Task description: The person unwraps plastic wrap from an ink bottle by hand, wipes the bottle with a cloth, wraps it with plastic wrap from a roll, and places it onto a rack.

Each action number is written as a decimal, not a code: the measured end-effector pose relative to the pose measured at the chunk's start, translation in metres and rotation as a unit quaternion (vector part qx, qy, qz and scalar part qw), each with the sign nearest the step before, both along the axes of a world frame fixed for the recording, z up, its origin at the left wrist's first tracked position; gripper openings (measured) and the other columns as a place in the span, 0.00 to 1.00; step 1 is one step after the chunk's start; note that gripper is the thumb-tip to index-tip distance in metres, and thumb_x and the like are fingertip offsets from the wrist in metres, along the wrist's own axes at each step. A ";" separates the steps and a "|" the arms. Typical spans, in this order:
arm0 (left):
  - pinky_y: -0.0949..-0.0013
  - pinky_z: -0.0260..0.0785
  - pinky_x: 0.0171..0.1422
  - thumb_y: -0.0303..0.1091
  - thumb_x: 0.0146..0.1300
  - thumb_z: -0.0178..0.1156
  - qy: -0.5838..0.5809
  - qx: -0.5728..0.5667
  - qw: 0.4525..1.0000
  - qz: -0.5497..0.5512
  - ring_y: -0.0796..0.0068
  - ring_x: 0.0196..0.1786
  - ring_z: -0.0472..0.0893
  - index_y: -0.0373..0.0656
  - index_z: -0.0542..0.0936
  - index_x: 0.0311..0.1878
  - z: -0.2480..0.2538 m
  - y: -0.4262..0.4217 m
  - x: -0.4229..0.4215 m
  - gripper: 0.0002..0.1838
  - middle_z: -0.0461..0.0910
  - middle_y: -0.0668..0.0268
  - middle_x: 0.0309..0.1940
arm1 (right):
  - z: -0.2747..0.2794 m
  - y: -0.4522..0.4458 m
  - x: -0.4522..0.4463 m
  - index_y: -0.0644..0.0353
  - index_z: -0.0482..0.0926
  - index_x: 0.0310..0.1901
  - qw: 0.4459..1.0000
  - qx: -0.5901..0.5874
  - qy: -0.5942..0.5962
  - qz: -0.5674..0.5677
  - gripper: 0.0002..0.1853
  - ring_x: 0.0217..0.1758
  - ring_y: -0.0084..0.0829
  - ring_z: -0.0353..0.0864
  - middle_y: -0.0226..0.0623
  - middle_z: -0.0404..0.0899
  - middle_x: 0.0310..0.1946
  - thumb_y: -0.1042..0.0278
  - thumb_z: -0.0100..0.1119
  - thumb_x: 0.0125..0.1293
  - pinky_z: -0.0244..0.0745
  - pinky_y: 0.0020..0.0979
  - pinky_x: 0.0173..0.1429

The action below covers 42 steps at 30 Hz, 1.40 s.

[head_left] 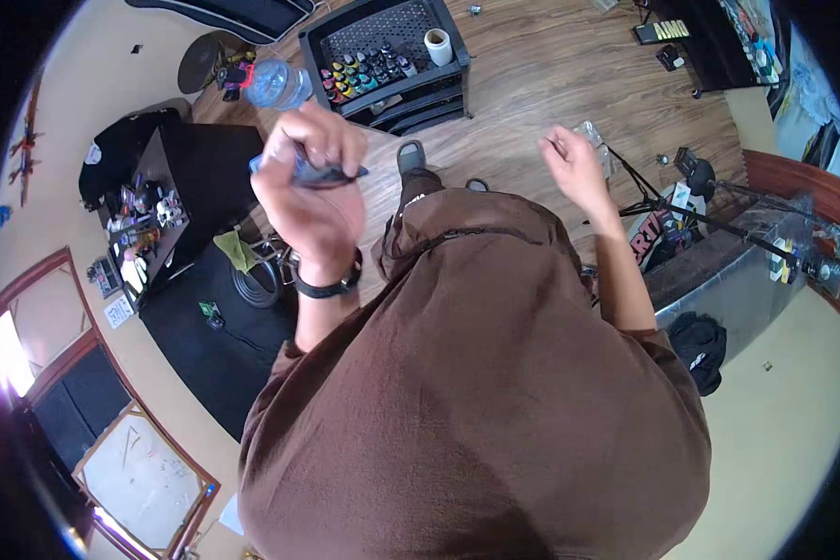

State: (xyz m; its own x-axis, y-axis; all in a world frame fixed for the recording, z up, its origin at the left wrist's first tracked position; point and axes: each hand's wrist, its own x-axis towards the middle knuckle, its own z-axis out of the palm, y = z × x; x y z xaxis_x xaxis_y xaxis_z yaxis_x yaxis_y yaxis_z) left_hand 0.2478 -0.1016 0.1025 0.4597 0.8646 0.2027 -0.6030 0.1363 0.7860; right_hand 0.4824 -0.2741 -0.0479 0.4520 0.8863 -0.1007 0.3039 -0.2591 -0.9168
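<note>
My left hand [313, 201], with a dark band on its wrist, is raised on the left. Its fingers are curled around a flat, dark blue-grey object [319, 174], mostly hidden by the fingers and too blurred to name. Just above these fingers appears a clear plastic bottle [278, 85]; I cannot tell whether they touch. On the other side, my right hand [577, 173] hangs in front of me, fingers curled in, with nothing visible in it. Behind it is a piece of clear plastic [588, 136].
A black cart [383, 33] carries several small bottles [369, 73] and a white paper roll [438, 47]. Left stands a black desk [217, 173] with clutter. A tripod [658, 198] and a plastic-wrapped box [751, 275] are on the right. Wood flooring [541, 65] lies ahead.
</note>
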 end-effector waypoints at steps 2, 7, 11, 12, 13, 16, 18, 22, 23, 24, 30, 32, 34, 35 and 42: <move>0.72 0.55 0.27 0.40 0.69 0.44 0.010 -0.017 1.000 0.018 0.75 0.22 0.65 0.40 0.70 0.31 0.001 0.004 -0.003 0.15 0.64 0.67 0.21 | -0.025 -0.018 0.016 0.65 0.73 0.30 0.991 -0.112 -0.080 0.004 0.12 0.25 0.16 0.63 0.29 0.64 0.18 0.67 0.59 0.67 0.60 0.25 0.29; 0.73 0.54 0.23 0.40 0.75 0.46 0.051 -0.102 0.993 -0.012 0.80 0.17 0.61 0.39 0.72 0.38 -0.014 -0.010 0.006 0.14 0.63 0.70 0.19 | -0.059 -0.038 0.020 0.65 0.73 0.31 0.996 -0.087 -0.004 -0.008 0.11 0.25 0.22 0.68 0.32 0.68 0.19 0.67 0.59 0.68 0.63 0.29 0.31; 0.75 0.52 0.21 0.37 0.76 0.48 0.080 -0.125 0.989 -0.022 0.83 0.16 0.59 0.39 0.72 0.41 -0.018 -0.021 0.013 0.11 0.63 0.72 0.18 | -0.060 -0.033 0.007 0.65 0.76 0.33 0.985 -0.129 -0.109 0.030 0.09 0.25 0.31 0.72 0.38 0.74 0.23 0.68 0.59 0.66 0.67 0.33 0.34; 0.76 0.51 0.21 0.36 0.76 0.49 0.080 -0.122 0.989 -0.031 0.84 0.15 0.58 0.38 0.73 0.42 -0.019 -0.021 0.014 0.10 0.63 0.72 0.18 | -0.062 -0.033 0.003 0.66 0.76 0.33 0.984 -0.121 -0.121 0.042 0.09 0.25 0.33 0.72 0.40 0.74 0.23 0.68 0.59 0.66 0.68 0.35 0.35; 0.76 0.51 0.20 0.34 0.75 0.49 0.080 -0.118 0.989 -0.042 0.84 0.15 0.58 0.38 0.73 0.42 -0.019 -0.021 0.015 0.09 0.63 0.72 0.18 | -0.063 -0.033 0.000 0.66 0.76 0.33 0.983 -0.113 -0.134 0.054 0.09 0.25 0.35 0.72 0.41 0.75 0.24 0.69 0.59 0.65 0.68 0.36 0.35; 0.76 0.51 0.21 0.34 0.75 0.50 0.088 -0.115 0.988 -0.055 0.85 0.16 0.58 0.39 0.73 0.42 -0.021 -0.014 0.012 0.09 0.63 0.73 0.18 | -0.067 -0.037 -0.003 0.67 0.76 0.33 0.987 -0.093 -0.121 0.045 0.09 0.26 0.36 0.73 0.44 0.75 0.24 0.69 0.59 0.64 0.69 0.36 0.36; 0.76 0.51 0.21 0.34 0.74 0.51 0.089 -0.109 0.988 -0.058 0.85 0.16 0.58 0.39 0.73 0.42 -0.024 -0.009 0.013 0.08 0.63 0.73 0.18 | -0.066 -0.037 -0.003 0.68 0.75 0.32 0.995 -0.073 -0.064 0.013 0.10 0.26 0.34 0.73 0.45 0.75 0.23 0.68 0.60 0.64 0.68 0.36 0.35; 0.77 0.52 0.22 0.34 0.73 0.52 0.134 -0.118 0.984 -0.026 0.86 0.17 0.60 0.38 0.73 0.43 -0.026 -0.011 0.015 0.08 0.63 0.73 0.18 | -0.032 -0.032 0.008 0.67 0.75 0.29 0.986 -0.148 -0.068 0.032 0.14 0.23 0.49 0.69 0.49 0.75 0.20 0.63 0.61 0.65 0.66 0.42 0.31; 0.77 0.53 0.23 0.36 0.74 0.51 0.126 -0.133 0.983 -0.034 0.85 0.18 0.60 0.37 0.73 0.42 -0.026 -0.013 0.016 0.10 0.63 0.72 0.18 | -0.031 -0.031 0.013 0.67 0.75 0.29 0.985 -0.146 -0.078 0.045 0.14 0.23 0.49 0.69 0.49 0.75 0.20 0.63 0.61 0.65 0.66 0.42 0.31; 0.76 0.54 0.24 0.38 0.74 0.49 0.121 -0.148 0.981 -0.043 0.83 0.18 0.61 0.37 0.74 0.40 -0.025 -0.015 0.016 0.13 0.64 0.72 0.18 | -0.034 -0.032 0.014 0.66 0.74 0.29 0.984 -0.140 -0.093 0.055 0.13 0.22 0.46 0.69 0.47 0.74 0.19 0.64 0.61 0.65 0.66 0.41 0.31; 0.72 0.56 0.29 0.47 0.73 0.41 0.040 -0.237 0.964 -0.116 0.75 0.21 0.64 0.36 0.73 0.29 -0.028 -0.009 0.009 0.25 0.62 0.68 0.19 | -0.031 -0.012 0.011 0.66 0.72 0.26 0.985 -0.102 -0.124 0.060 0.14 0.20 0.31 0.68 0.42 0.70 0.17 0.68 0.60 0.67 0.65 0.38 0.29; 0.72 0.59 0.31 0.47 0.72 0.42 0.029 -0.194 0.974 -0.116 0.75 0.23 0.66 0.36 0.72 0.25 -0.034 -0.008 0.009 0.25 0.65 0.67 0.20 | -0.027 0.000 0.004 0.66 0.72 0.26 0.990 -0.092 -0.088 0.063 0.14 0.22 0.27 0.70 0.39 0.72 0.17 0.67 0.59 0.67 0.66 0.34 0.30; 0.72 0.60 0.32 0.46 0.71 0.42 0.026 -0.175 0.978 -0.110 0.74 0.24 0.67 0.36 0.72 0.23 -0.037 -0.010 0.007 0.26 0.66 0.67 0.20 | -0.016 0.011 -0.005 0.66 0.73 0.27 0.995 -0.080 -0.017 0.052 0.14 0.26 0.20 0.73 0.34 0.75 0.19 0.67 0.59 0.69 0.68 0.28 0.31; 0.72 0.60 0.33 0.45 0.70 0.43 0.015 -0.174 0.979 -0.105 0.74 0.25 0.67 0.37 0.71 0.23 -0.038 -0.010 0.006 0.24 0.66 0.67 0.20 | -0.009 0.018 -0.010 0.66 0.73 0.27 0.995 -0.080 -0.015 0.057 0.14 0.26 0.20 0.73 0.34 0.75 0.19 0.67 0.59 0.69 0.68 0.28 0.31; 0.72 0.60 0.34 0.37 0.70 0.45 0.016 -0.144 0.985 -0.090 0.76 0.26 0.67 0.40 0.67 0.19 -0.037 -0.010 0.005 0.20 0.66 0.67 0.22 | 0.022 0.055 -0.029 0.65 0.74 0.35 0.977 -0.005 -0.032 0.213 0.08 0.31 0.20 0.76 0.33 0.79 0.27 0.71 0.60 0.67 0.73 0.26 0.41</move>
State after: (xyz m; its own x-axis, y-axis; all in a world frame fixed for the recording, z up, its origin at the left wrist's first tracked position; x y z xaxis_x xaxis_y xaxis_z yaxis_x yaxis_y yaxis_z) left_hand 0.2526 -0.1118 0.0656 0.6133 0.7879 -0.0554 -0.5247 0.4588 0.7171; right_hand 0.4533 -0.2187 -0.0257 0.0490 0.9944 -0.0934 0.4417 -0.1054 -0.8909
